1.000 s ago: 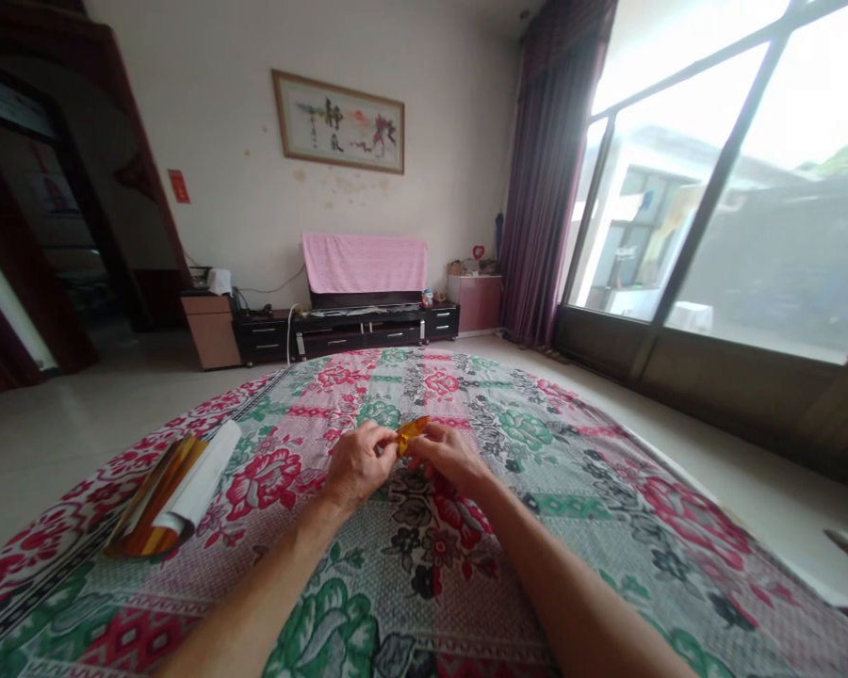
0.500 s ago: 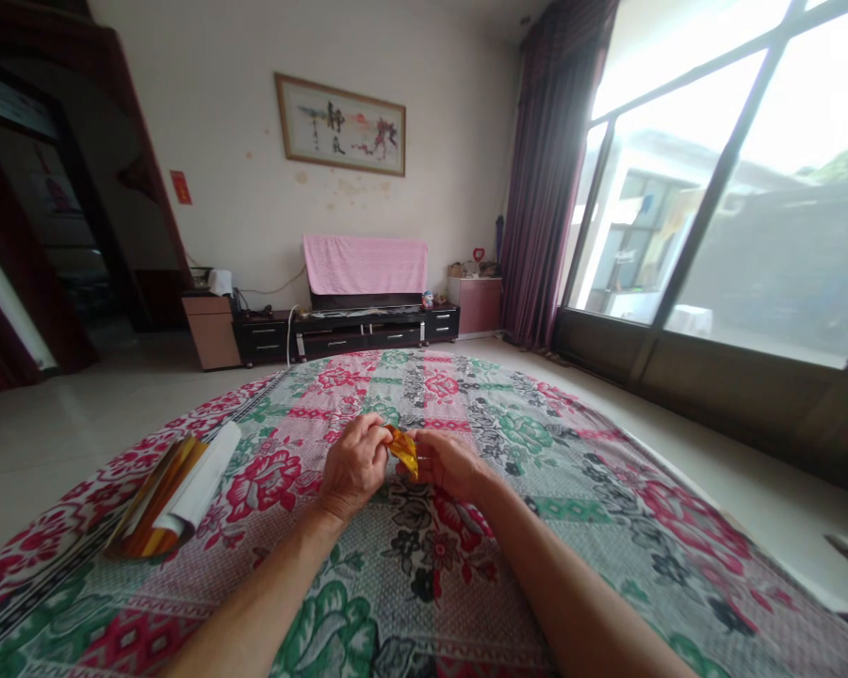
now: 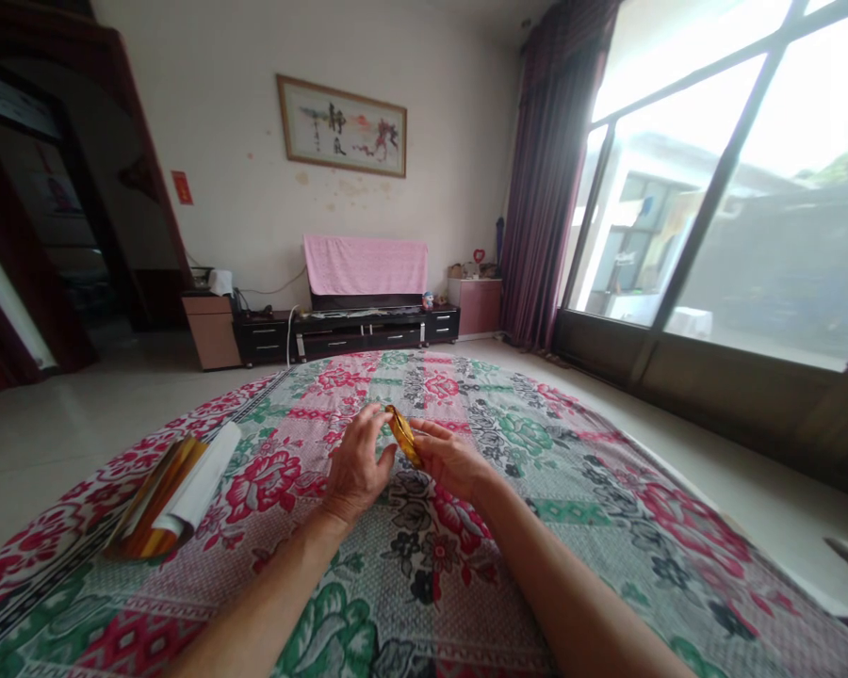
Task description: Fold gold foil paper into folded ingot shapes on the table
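A small folded piece of gold paper (image 3: pixel 405 438), shiny and narrow, is held up slantwise over the flowered cloth. My right hand (image 3: pixel 452 461) grips its lower right end between thumb and fingers. At its upper left end is my left hand (image 3: pixel 360 461), thumb spread away from the fingers; the fingertips are close to the paper, and whether they touch it I cannot tell. Off to the left, a loosely curled stack of gold and white paper sheets (image 3: pixel 176 499) lies on the cloth.
A patterned red, green and grey tablecloth (image 3: pixel 572 508) covers the round table under my hands. Beyond it stands a low black TV cabinet (image 3: pixel 360 330), with a pink cloth (image 3: pixel 366 266) draped above it. Large windows (image 3: pixel 678 217) and a purple curtain (image 3: pixel 547 188) are on the right.
My left hand has loosened from the gold paper, its thumb and fingers now apart. The paper has turned and looks narrower, with its upper end raised.
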`<state>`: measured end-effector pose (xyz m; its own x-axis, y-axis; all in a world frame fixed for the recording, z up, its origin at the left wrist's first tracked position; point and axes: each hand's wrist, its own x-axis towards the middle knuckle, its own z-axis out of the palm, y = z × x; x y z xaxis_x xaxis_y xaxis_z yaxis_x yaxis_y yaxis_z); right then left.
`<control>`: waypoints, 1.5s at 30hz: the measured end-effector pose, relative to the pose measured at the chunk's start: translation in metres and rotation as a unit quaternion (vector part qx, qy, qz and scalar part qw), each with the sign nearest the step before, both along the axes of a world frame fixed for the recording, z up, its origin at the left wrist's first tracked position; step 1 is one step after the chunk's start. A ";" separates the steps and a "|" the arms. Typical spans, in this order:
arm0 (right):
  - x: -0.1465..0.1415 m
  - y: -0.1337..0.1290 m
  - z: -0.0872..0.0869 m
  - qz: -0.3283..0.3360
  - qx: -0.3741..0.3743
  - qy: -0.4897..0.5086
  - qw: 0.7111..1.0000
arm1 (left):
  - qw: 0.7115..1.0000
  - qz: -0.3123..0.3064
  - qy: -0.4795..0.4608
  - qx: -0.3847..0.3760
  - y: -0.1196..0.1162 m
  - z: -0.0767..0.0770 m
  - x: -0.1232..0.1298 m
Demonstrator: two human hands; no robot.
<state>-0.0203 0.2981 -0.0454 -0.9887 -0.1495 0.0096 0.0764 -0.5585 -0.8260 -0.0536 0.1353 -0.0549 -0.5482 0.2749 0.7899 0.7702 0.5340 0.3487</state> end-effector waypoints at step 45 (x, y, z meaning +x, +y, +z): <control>0.005 -0.015 0.001 -0.050 0.189 0.052 0.979 | 0.857 -0.148 -0.424 0.251 0.008 0.004 0.003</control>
<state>-0.0148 0.2834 -0.0448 -0.9952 -0.0643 0.0742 -0.0591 -0.2109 -0.9757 -0.0503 0.1434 -0.0507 -0.9487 0.2433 0.2018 0.2023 -0.0233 0.9791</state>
